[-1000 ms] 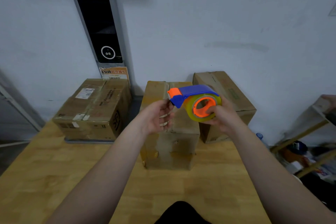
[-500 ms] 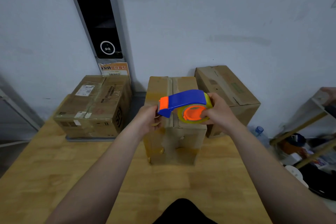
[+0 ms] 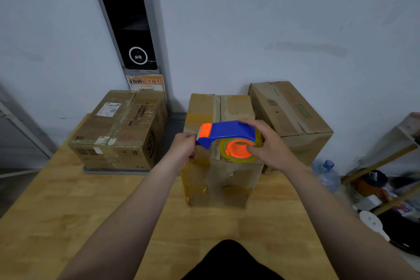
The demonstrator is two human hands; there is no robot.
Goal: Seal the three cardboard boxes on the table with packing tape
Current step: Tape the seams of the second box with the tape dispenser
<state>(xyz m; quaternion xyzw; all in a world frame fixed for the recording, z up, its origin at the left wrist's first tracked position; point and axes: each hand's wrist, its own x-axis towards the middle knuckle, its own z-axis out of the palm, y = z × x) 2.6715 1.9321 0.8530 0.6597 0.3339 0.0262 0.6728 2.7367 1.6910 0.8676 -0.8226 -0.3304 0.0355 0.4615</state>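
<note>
**Dispenser held over the middle box, both hands on it**

The tape dispenser, blue with an orange cutter end, sits just above the centre of the frame, over the near top edge of the middle box. The right hand grips it. Its fingers wrap over the blue top, and its thumb lies against the orange hub of the yellowish tape roll. The left hand is at the cutter end, to the left, with its fingers curled tight and touching the dispenser's nose. Whether they pinch the loose end of the tape cannot be told.

Three cardboard boxes stand on the counter. The middle box is tall and narrow, its top flaps meet along a seam, and patches of old tape show on its front. The left box stands well apart at centre left, with its flaps shut and a white label on top. The right box stands just beside the middle one, turned at an angle, also with its flaps down. What is inside any of them cannot be seen.

The counter is pale wood and runs back to a white wall. A black panel rises up the wall at upper left, with an orange notice beneath it. At the right edge of the frame are a clear water bottle and a cluttered shelf.
</note>
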